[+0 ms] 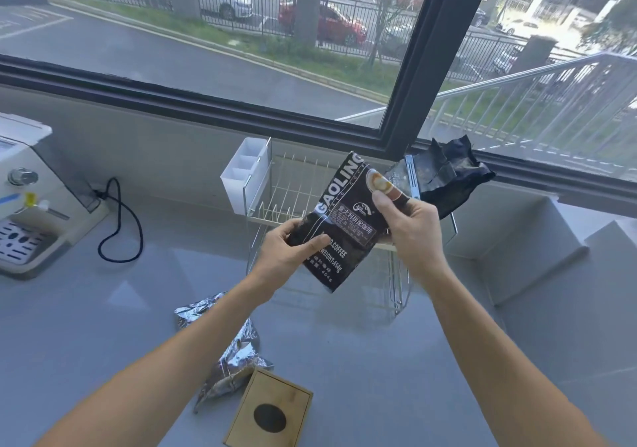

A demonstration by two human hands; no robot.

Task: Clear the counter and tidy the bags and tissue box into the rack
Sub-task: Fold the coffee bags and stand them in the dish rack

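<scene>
Both my hands hold a dark brown coffee bag [344, 219] in the air above the front of the wire rack [289, 188]. My left hand [289, 250] grips its lower left edge and my right hand [410, 226] pinches its right side. Another dark bag [448, 181] stands crumpled at the rack's right end. A crinkled silver foil bag [234, 353] lies on the grey counter [379, 360] below my left forearm. Next to it, near the front edge, sits a wooden tissue box [272, 408] with a round dark hole on top.
A white divided holder [244, 174] hangs on the rack's left end. A white coffee machine [27, 191] stands at the far left, its black cable [120, 222] looped on the counter. A large window runs behind; a sunken sink [551, 257] lies to the right.
</scene>
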